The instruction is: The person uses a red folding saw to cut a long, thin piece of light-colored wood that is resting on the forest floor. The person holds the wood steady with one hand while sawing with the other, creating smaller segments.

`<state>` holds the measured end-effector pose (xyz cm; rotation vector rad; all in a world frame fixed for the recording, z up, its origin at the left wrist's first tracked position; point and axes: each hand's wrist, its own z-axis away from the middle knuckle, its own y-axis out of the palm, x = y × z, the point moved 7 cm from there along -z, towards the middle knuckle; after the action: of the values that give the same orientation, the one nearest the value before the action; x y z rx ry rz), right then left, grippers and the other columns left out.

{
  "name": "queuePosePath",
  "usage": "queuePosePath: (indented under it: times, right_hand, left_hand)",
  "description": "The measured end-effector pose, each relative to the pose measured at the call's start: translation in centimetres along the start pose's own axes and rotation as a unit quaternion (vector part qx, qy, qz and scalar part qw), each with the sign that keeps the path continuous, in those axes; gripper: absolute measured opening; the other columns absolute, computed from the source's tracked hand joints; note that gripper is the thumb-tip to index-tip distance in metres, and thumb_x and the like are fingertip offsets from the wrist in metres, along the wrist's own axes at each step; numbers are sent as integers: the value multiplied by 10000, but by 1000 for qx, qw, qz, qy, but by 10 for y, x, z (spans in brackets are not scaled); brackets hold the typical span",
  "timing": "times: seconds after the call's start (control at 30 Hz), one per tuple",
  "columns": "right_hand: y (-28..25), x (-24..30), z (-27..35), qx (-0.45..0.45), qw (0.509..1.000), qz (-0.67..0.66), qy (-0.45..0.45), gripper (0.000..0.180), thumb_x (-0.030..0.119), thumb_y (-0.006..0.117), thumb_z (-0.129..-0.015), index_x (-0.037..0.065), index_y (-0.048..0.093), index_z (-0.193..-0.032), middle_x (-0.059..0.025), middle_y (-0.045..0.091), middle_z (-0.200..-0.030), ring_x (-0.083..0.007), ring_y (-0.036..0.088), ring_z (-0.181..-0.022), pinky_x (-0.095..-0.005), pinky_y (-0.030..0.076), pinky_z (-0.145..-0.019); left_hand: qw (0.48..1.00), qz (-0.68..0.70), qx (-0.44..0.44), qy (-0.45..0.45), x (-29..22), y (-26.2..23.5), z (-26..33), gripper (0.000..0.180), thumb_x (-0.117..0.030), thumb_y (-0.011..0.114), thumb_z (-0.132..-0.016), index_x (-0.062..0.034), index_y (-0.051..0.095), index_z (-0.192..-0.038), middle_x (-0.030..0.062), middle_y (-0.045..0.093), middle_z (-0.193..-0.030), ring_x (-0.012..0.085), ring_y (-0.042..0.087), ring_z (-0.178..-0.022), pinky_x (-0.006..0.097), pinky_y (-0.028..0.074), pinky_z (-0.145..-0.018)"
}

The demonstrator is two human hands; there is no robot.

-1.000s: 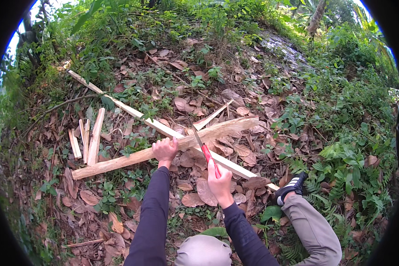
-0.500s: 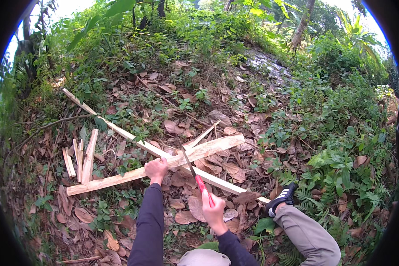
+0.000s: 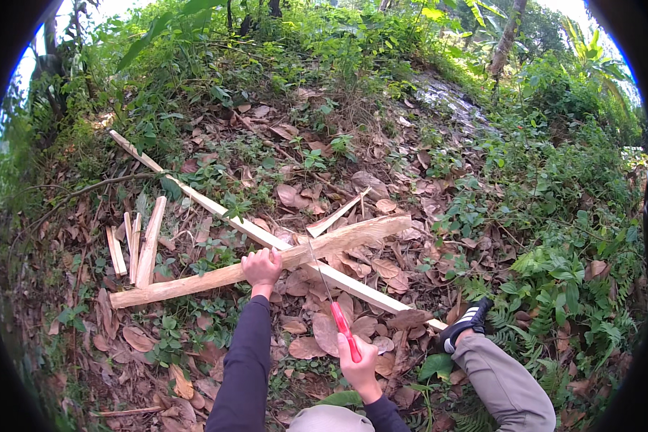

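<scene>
My left hand (image 3: 262, 268) is closed over a long pale wooden plank (image 3: 194, 283), pressing on it a little left of its middle. The plank lies slantwise across a second, straighter wooden strip (image 3: 367, 292), and the two cross just right of that hand. In my right hand (image 3: 359, 366) is the red handle of a handsaw (image 3: 343, 327). Its thin blade points away from me and meets the plank right of my left hand. How deep the blade sits in the wood cannot be made out.
Several short wood pieces (image 3: 148, 245) lie at the left by the plank's end. Behind the plank is a pointed offcut (image 3: 336, 214). My shoe (image 3: 466, 323) is beside the strip's near end. Dry leaves (image 3: 307, 348) and green plants (image 3: 554, 273) cover the sloping ground.
My right hand has drawn the saw back toward me, its blade still at the plank. The plank looks slightly turned on its length. The left hand keeps its hold. The whole view has shifted slightly.
</scene>
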<state>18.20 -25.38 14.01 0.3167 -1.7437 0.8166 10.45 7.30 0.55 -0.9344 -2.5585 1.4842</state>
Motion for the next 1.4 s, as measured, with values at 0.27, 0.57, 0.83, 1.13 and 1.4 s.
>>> queuePosePath:
  times: [0.27, 0.57, 0.83, 1.13, 1.4]
  right_hand:
    - [6, -38, -23, 122, 989, -61, 59, 360, 212, 710, -966, 60, 560, -676, 76, 456, -557, -39, 378, -503, -276, 294, -463]
    - [12, -27, -22, 132, 991, -20, 12, 388, 274, 743, -925, 44, 554, -677, 23, 374, -509, -71, 335, -489, -315, 278, -469]
    - [1, -40, -17, 118, 990, -61, 46, 381, 274, 716, -956, 37, 566, -697, 46, 386, -535, -51, 341, -514, -287, 283, -479]
    - [10, -9, -41, 72, 996, -29, 33, 317, 179, 716, -898, 19, 574, -665, -25, 436, -486, -64, 386, -470, -310, 327, -450]
    - [2, -38, -44, 64, 996, -40, 50, 279, 93, 690, -873, 15, 534, -656, 10, 421, -512, -51, 374, -488, -307, 285, -452]
  left_hand:
    - [968, 90, 224, 66, 9, 2, -8, 680, -717, 623, -825, -40, 677, -855, 161, 698, -844, 327, 680, -831, 440, 490, -785]
    - [906, 21, 389, 166, 21, 50, -26, 774, -694, 796, -537, -133, 747, -1068, 172, 744, -991, 350, 717, -944, 457, 573, -842]
    - [929, 6, 363, 69, -4, 21, -12, 541, -449, 752, -614, -60, 732, -989, 182, 739, -894, 363, 716, -866, 451, 560, -839]
    - [954, -7, 275, 115, -2, 23, -9, 423, -386, 750, -675, -87, 676, -965, 125, 735, -811, 312, 731, -777, 437, 572, -729]
    - [956, 17, 264, 125, -8, 27, -2, 399, -327, 744, -677, -76, 666, -977, 120, 733, -781, 310, 730, -728, 416, 583, -699]
